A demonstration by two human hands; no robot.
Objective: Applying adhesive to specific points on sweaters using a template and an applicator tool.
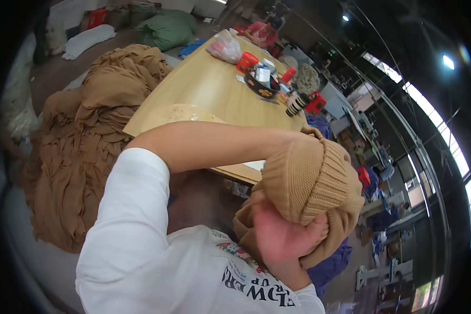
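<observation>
A tan knitted garment [309,183] with a ribbed band is bunched up in front of me, to the right of centre. My left forearm [220,141] stretches across to the right, and its wrist goes into the knit. The left hand itself is covered by the fabric, so its fingers are hidden. My right hand [285,233] comes up from below and grips the lower folds of the garment. Its thumb lies along the ribbed edge, while the other fingers are partly hidden by the cloth.
A long wooden table [188,94] extends ahead, bearing a red container [247,62], a dark basket [261,86] and a thread cone [297,103]. Brown fabric [89,136] is heaped at left. Purple cloth [332,264] lies at lower right. A person [261,34] sits at the far end.
</observation>
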